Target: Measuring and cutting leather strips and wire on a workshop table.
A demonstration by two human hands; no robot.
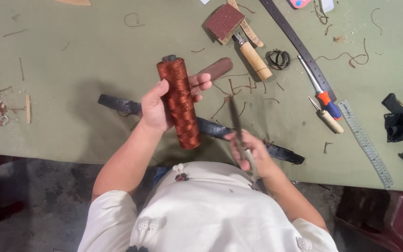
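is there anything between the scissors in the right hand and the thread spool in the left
Nothing visible does. The left hand holds the rust-coloured thread spool upright, and the scissors in the right hand point up just beside it, with only open space over the dark belt between them.

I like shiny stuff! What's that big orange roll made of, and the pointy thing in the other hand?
The spool looks like glossy copper-brown thread, criss-cross wound and glinting. The scissors look like dull grey metal, though they're blurred.
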